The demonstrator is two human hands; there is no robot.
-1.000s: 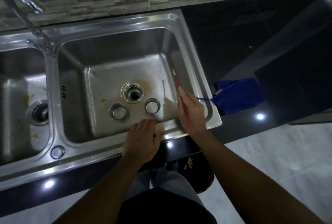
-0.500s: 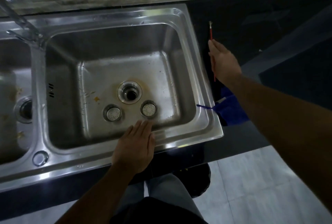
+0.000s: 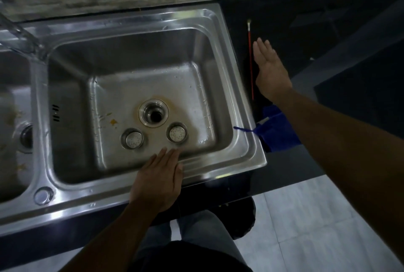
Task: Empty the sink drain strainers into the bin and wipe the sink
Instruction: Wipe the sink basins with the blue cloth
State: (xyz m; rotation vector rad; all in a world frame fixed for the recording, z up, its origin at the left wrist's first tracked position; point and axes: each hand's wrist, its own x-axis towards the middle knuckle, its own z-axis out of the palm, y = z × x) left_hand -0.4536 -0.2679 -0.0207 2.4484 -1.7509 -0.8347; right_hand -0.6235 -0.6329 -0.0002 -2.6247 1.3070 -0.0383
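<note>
**Head view: both hands flat and empty, strainers on the basin floor**

At far left, a second basin [image 3: 13, 105] with yellowish scraps round its drain. Blurred tap [image 3: 19, 33] at the dividing rim.

In the right basin of the steel sink [image 3: 131, 17]: open drain hole [image 3: 153, 113] ringed by a brownish stain. Just in front of it, lying apart on the basin floor, the left strainer [image 3: 132, 138] and right strainer [image 3: 177, 133].

Left hand [image 3: 158, 181] palm down on the sink's front rim, fingers straight and close together, tips reaching over the basin edge near the right strainer, holding nothing.

Past the right rim, on the black bench [image 3: 284, 162], a thin red brush [image 3: 251, 64] lying lengthwise, bristles at the far end. Right hand [image 3: 271, 70] just beside it, fingers straight and together, gripping nothing; contact with the bench not clear.

Blue cloth [image 3: 277, 134] against the sink's right rim, partly hidden under the right forearm. Below the bench edge, a dark bin [image 3: 247, 217] on the tiled floor, mostly hidden.
</note>
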